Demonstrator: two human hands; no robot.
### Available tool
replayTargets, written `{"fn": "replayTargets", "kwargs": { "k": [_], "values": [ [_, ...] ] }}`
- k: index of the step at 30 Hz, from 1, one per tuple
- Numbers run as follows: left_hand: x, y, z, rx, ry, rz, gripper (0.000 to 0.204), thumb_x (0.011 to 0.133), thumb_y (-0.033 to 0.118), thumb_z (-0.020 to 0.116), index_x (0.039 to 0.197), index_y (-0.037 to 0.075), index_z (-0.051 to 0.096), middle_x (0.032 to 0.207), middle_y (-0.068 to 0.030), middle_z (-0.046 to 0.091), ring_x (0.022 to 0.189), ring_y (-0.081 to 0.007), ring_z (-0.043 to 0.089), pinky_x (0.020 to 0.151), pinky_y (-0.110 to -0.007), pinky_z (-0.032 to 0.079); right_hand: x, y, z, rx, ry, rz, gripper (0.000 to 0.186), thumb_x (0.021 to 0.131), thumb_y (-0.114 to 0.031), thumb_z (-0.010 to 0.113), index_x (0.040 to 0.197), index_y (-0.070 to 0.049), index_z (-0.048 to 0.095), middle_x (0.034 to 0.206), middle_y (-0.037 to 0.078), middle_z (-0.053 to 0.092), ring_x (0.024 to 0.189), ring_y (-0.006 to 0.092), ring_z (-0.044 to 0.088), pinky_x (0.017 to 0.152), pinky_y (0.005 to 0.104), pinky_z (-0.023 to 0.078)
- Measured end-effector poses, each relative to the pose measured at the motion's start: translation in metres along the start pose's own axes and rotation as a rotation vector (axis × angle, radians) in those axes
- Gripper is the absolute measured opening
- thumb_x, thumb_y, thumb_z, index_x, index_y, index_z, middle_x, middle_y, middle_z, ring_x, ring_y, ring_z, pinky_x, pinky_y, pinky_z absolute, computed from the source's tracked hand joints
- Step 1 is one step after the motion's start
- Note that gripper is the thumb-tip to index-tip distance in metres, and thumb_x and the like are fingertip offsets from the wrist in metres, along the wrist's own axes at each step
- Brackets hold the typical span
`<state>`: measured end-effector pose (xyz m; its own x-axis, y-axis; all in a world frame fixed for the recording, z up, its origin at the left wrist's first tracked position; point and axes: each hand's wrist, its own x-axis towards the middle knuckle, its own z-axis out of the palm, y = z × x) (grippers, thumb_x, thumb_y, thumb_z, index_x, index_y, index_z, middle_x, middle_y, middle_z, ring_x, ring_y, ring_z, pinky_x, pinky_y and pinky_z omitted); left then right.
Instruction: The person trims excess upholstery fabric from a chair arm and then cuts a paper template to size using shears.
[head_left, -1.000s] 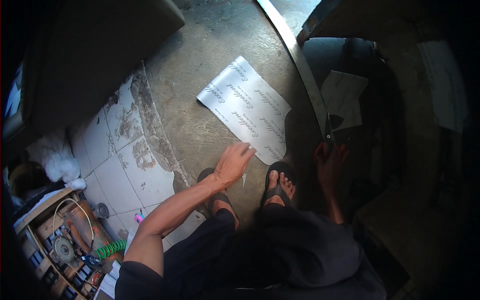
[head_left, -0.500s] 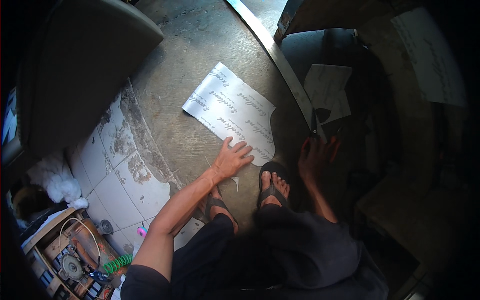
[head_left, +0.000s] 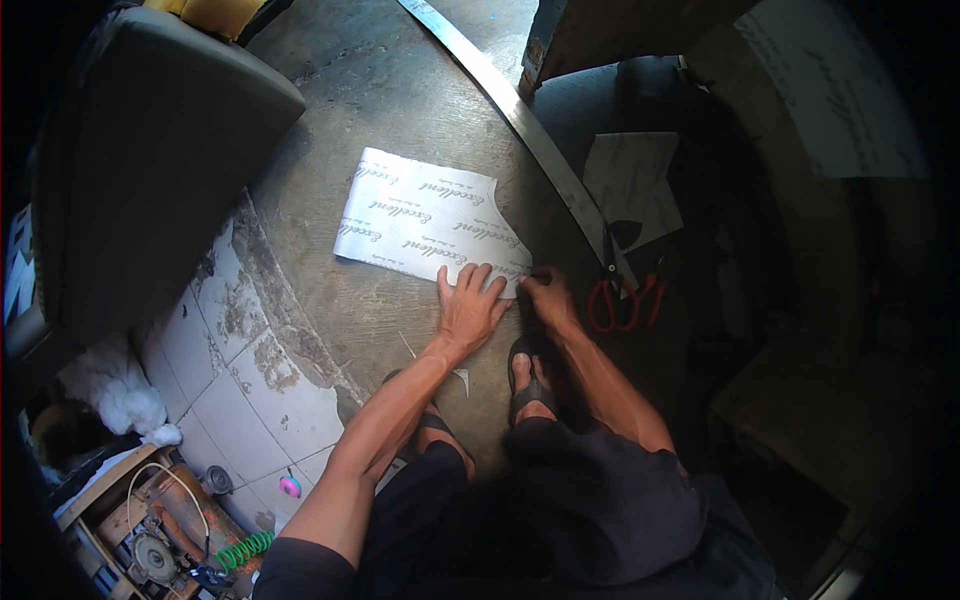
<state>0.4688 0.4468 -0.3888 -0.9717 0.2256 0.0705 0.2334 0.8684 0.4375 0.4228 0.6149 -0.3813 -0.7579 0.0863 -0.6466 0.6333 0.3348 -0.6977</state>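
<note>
A white printed sheet (head_left: 420, 205) with a curved right side lies on the concrete floor (head_left: 340, 110). My left hand (head_left: 468, 310) rests on its lower edge with fingers spread. My right hand (head_left: 548, 300) has its fingertips closed on the sheet's lower right corner. Just right of that hand lie scissors with red-orange handles (head_left: 610, 305), their dark blades partly over a long metal strip (head_left: 515, 115). A second, cut white sheet (head_left: 630, 175) lies in shadow beyond the strip. Small pale scraps (head_left: 460, 382) are beside my feet.
A grey padded piece (head_left: 165, 150) stands upper left, a dark panel (head_left: 590, 40) upper right. Broken white tiles (head_left: 240, 420) border the concrete, with white stuffing (head_left: 120, 390), a rusty tank (head_left: 175, 515) and green coiled hose (head_left: 245, 550) along the left. Another sheet (head_left: 830, 90) is far right.
My right hand has left the scissor handles and moved left onto the sheet's corner. The sheet now sits more level, turned anticlockwise, and the view has shifted.
</note>
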Motion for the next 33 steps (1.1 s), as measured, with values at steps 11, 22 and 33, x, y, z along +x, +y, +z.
{"fn": "replayTargets", "kwargs": {
  "k": [11,22,33],
  "values": [
    [0.008,-0.008,0.012,-0.011,0.017,0.110,0.017,0.087,0.025,0.072,0.102,0.017,0.070,0.119,-0.0028,0.062,0.119,-0.0262,0.054,0.106,-0.068,0.024,-0.002,0.033,-0.004,-0.089,0.167,-0.180,0.037,0.092,-0.015,0.062,0.125,0.000,0.060,0.117,0.019,0.068,0.110,0.0317,0.065,0.095,0.0400,0.050],
    [0.019,-0.002,0.003,-0.206,0.108,0.000,0.008,0.088,0.017,0.068,0.093,0.011,0.070,0.097,-0.0018,0.065,0.104,-0.0240,0.058,0.105,-0.065,0.026,-0.002,0.040,-0.004,-0.119,0.153,-0.264,0.037,0.090,-0.016,0.063,0.123,0.000,0.061,0.116,0.022,0.065,0.108,0.0356,0.064,0.095,0.0435,0.049],
    [0.018,-0.003,-0.002,-0.310,0.115,-0.061,0.007,0.090,0.016,0.068,0.092,0.010,0.070,0.096,-0.0035,0.063,0.102,-0.0248,0.059,0.107,-0.070,0.024,-0.002,0.040,-0.002,-0.187,0.189,-0.328,0.035,0.092,-0.020,0.064,0.121,0.000,0.061,0.116,0.023,0.060,0.107,0.0371,0.062,0.094,0.0453,0.049]
  ]
}}
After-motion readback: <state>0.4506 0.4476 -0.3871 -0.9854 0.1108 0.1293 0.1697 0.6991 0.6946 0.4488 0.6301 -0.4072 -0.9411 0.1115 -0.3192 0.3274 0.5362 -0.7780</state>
